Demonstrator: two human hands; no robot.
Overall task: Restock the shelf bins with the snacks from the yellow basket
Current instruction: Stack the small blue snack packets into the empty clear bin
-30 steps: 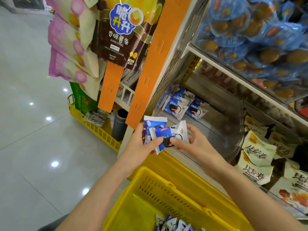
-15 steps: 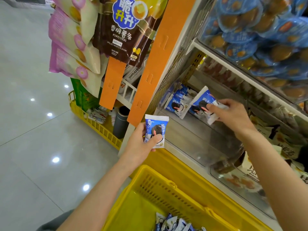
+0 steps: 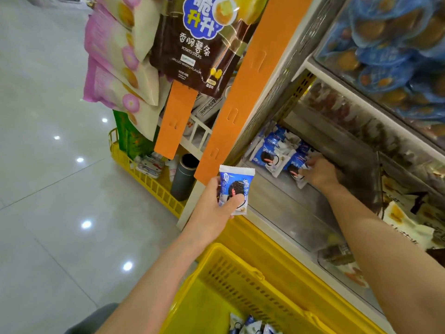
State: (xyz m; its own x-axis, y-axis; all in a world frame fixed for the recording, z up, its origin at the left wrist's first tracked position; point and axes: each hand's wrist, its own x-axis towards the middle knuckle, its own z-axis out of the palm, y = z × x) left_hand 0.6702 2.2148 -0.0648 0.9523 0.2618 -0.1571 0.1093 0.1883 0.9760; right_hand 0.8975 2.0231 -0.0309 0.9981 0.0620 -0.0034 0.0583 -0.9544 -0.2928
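My left hand (image 3: 216, 203) grips a blue-and-white cookie snack packet (image 3: 234, 186), held upright in front of the shelf's edge. Deep in the clear shelf bin (image 3: 289, 208), my right hand (image 3: 317, 171) rests on another such packet (image 3: 297, 168), pressing it against the pile of like packets (image 3: 269, 155) at the bin's back left. The yellow basket (image 3: 240, 280) sits below my arms, with a few more packets (image 3: 250, 325) at its bottom.
An orange upright strip (image 3: 243, 92) and hanging chip bags (image 3: 192, 44) stand left of the bin. Blue-wrapped cakes (image 3: 385, 56) fill the bin above. White snack bags (image 3: 404, 227) lie in the right neighbouring bin. A yellow floor rack (image 3: 149, 182) and shiny floor are at left.
My right hand took one packet from the left hand, carried it into the bin and lowered it onto the pile. My left hand kept one packet and barely moved.
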